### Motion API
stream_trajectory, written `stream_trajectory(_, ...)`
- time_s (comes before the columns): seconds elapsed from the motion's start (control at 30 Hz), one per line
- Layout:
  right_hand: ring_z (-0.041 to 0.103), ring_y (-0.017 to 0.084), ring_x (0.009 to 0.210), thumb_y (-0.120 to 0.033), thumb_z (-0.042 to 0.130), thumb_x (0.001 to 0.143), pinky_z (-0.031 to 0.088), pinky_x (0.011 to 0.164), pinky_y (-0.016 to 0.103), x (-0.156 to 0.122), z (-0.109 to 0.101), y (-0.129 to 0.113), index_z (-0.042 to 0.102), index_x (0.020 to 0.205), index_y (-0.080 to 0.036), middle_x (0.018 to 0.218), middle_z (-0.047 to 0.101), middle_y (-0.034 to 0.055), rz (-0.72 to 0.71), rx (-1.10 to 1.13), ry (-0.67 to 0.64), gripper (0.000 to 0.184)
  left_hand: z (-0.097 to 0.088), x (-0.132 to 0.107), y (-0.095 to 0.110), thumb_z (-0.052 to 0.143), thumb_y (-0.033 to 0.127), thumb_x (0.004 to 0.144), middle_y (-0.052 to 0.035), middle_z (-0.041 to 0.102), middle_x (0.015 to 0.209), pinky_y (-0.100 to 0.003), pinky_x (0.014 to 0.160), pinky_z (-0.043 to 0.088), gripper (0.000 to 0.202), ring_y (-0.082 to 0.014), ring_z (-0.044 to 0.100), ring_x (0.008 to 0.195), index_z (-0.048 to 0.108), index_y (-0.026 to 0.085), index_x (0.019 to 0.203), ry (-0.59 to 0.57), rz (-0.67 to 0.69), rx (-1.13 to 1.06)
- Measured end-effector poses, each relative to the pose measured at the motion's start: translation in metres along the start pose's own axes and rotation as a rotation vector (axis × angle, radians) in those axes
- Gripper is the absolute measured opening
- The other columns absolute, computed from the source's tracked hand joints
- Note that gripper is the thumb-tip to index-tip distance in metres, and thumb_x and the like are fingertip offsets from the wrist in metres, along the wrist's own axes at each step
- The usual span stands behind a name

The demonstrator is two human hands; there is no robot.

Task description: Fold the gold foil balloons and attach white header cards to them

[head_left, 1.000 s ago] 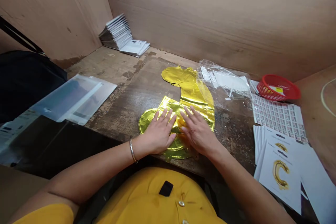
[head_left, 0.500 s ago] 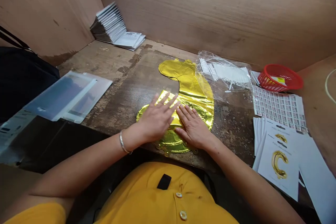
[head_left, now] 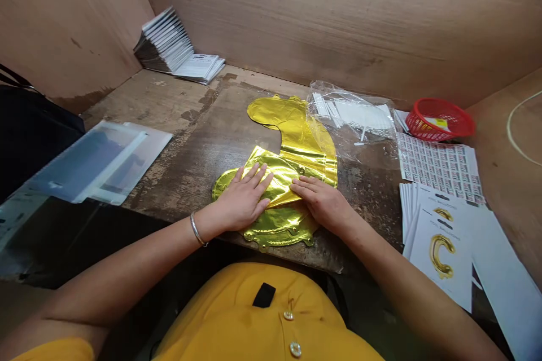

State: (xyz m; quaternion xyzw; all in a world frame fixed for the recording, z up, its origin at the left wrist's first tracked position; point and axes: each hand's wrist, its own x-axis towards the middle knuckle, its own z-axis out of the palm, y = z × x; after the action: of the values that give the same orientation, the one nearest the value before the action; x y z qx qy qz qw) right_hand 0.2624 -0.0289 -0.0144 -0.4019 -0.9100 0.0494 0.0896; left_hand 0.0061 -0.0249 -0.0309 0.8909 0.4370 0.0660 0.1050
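A flat, uninflated gold foil balloon [head_left: 310, 146] with a curved outline lies on the worn wooden table, its near part folded over in layers. My left hand [head_left: 243, 198], a silver bangle on its wrist, lies flat on the folded foil with the fingers stretched out. At the right side of that fold is my right hand [head_left: 325, 200], its fingers bent and close together on the foil edge; its thumb is hidden. Small tabs stick out along the balloon's near rim, which lies by the table's front edge.
A clear plastic bag [head_left: 351, 115] with white pieces touches the balloon's far right side. Further right are a red basket [head_left: 455, 118], a sticker sheet [head_left: 440, 166] and foil balloon cards [head_left: 444, 259]. Clear sleeves [head_left: 105, 158] lie left; stacked booklets [head_left: 167, 39] stand behind.
My left hand has come down flat, slightly nearer the front edge. My right hand has gone from flat with spread fingers to bent fingers at the fold. The view has shifted slightly.
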Motion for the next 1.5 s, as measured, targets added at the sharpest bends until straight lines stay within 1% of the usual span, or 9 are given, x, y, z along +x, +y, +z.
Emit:
stream_trajectory(0.13, 0.066, 0.03, 0.108, -0.005, 0.043, 0.09, 0.052, 0.096, 0.045, -0.01, 0.0, -0.034, 0.062, 0.123, -0.009, 0.118, 0.068, 0.0205, 0.195, -0.201, 0.08, 0.039, -0.011, -0.001, 0.015, 0.044, 0.033, 0.097, -0.0184, 0.04, 0.149, -0.054, 0.113, 0.029, 0.049, -0.0335, 0.034, 0.138, 0.041, 0.013, 0.142, 0.342, 0.001, -0.05)
stream_trajectory(0.2, 0.068, 0.031, 0.099, -0.003, 0.042, 0.088, 0.054, 0.09, 0.045, -0.015, -0.003, -0.056, 0.062, 0.123, -0.008, 0.112, 0.07, 0.0223, 0.28, -0.248, 0.067, 0.041, -0.01, 0.0, 0.027, 0.046, 0.027, 0.097, -0.0173, 0.057, 0.129, -0.049, 0.102, 0.043, 0.035, -0.0299, 0.052, 0.119, 0.056, 0.015, 0.127, 0.393, 0.122, -0.054)
stream_trajectory(0.37, 0.066, 0.033, 0.101, -0.007, 0.048, 0.087, 0.054, 0.092, 0.049, -0.024, -0.008, -0.075, 0.062, 0.124, -0.008, 0.115, 0.069, 0.0222, 0.229, -0.062, -0.018, 0.04, 0.007, -0.006, 0.034, 0.044, 0.018, 0.097, -0.0077, 0.061, 0.077, -0.033, 0.069, 0.054, 0.024, -0.0192, 0.057, 0.074, 0.063, 0.012, 0.083, 0.206, 0.292, -0.063)
stream_trajectory(0.5, 0.043, 0.03, 0.136, -0.016, 0.061, 0.083, 0.036, 0.111, 0.055, -0.04, -0.011, -0.044, 0.056, 0.133, -0.02, 0.141, 0.054, 0.0111, 0.086, 0.235, -0.043, 0.05, 0.014, -0.022, 0.017, 0.048, 0.021, 0.097, -0.0089, 0.066, 0.09, -0.033, 0.078, 0.056, 0.017, -0.0195, 0.063, 0.09, 0.063, 0.013, 0.095, 0.277, 0.307, -0.172)
stream_trajectory(0.73, 0.042, 0.028, 0.134, -0.019, 0.073, 0.076, 0.038, 0.109, 0.053, -0.049, 0.005, -0.03, 0.062, 0.126, -0.023, 0.137, 0.059, 0.0059, 0.174, 0.406, 0.027, 0.052, 0.004, -0.036, 0.0, 0.053, 0.018, 0.094, -0.0063, 0.067, 0.093, -0.031, 0.081, 0.055, 0.012, -0.017, 0.064, 0.091, 0.064, 0.016, 0.093, 0.321, 0.207, -0.364)
stream_trajectory(0.9, 0.056, 0.026, 0.101, -0.024, 0.066, 0.085, 0.048, 0.09, 0.045, -0.03, 0.009, -0.037, 0.072, 0.09, -0.024, 0.106, 0.073, 0.0054, 0.334, 0.376, 0.193, 0.008, -0.004, -0.033, 0.004, 0.057, 0.025, 0.092, -0.0029, 0.067, 0.079, -0.033, 0.074, 0.047, 0.014, -0.0175, 0.06, 0.077, 0.066, 0.019, 0.084, 0.29, 0.021, -0.361)
stream_trajectory(1.1, 0.051, 0.024, 0.082, -0.027, 0.058, 0.089, 0.044, 0.074, 0.038, -0.008, 0.012, -0.04, 0.055, 0.065, -0.02, 0.081, 0.062, 0.0079, 0.547, 0.139, 0.17, 0.025, -0.01, -0.016, 0.013, 0.06, 0.027, 0.087, -0.001, 0.065, 0.074, -0.032, 0.067, 0.04, 0.009, -0.0184, 0.059, 0.069, 0.059, 0.018, 0.086, 0.218, -0.282, -0.284)
stream_trajectory(1.37, 0.049, 0.024, 0.079, -0.032, 0.061, 0.087, 0.039, 0.07, 0.036, -0.003, 0.014, -0.045, 0.054, 0.064, -0.021, 0.076, 0.057, 0.0061, 0.634, -0.021, 0.119, 0.026, -0.015, -0.007, 0.012, 0.054, 0.022, 0.091, -0.0022, 0.069, 0.08, -0.033, 0.074, 0.04, 0.02, -0.0207, 0.061, 0.079, 0.07, 0.025, 0.103, 0.09, -0.192, -0.194)
stream_trajectory(1.5, 0.052, 0.029, 0.096, -0.027, 0.06, 0.087, 0.042, 0.08, 0.041, -0.002, 0.015, -0.043, 0.066, 0.096, -0.017, 0.103, 0.065, 0.0137, 0.531, -0.106, 0.267, 0.015, -0.013, -0.004, 0.014, 0.053, 0.022, 0.091, -0.0041, 0.069, 0.081, -0.034, 0.071, 0.04, 0.029, -0.0229, 0.061, 0.08, 0.07, 0.028, 0.114, 0.043, -0.141, -0.087)
